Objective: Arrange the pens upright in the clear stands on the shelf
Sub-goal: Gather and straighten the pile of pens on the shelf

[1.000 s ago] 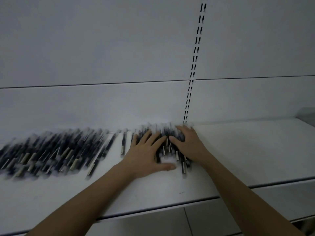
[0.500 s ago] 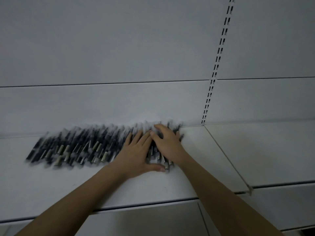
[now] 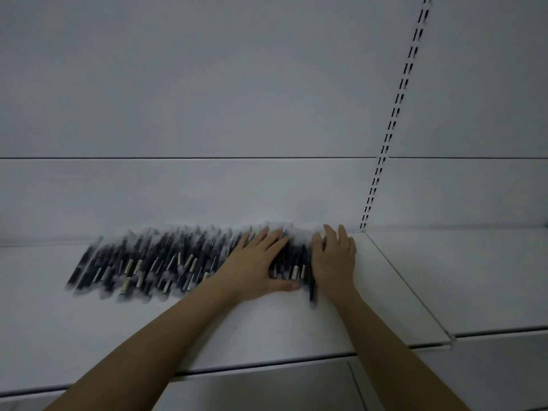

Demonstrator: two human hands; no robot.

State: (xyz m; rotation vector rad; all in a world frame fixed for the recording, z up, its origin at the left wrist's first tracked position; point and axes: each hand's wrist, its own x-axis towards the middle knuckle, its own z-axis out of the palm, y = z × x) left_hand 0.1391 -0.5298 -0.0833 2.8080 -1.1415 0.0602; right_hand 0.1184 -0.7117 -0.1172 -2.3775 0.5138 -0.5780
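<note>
Row of dark pens (image 3: pixel 154 262) lying flat along shelf (image 3: pixel 267 330) back edge, left hand (image 3: pixel 255 265) and right hand (image 3: pixel 333 259) flat, fingers straight, pressing pens, gripping none

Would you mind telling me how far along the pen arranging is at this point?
Nothing looks finished: every one of the pens lies flat in a long row on the shelf, none upright, and no clear stand is in view. In hand: the left hand and right hand rest flat on the row's right end, apparently gathering pens. Left: standing all of them in the stands.
</note>
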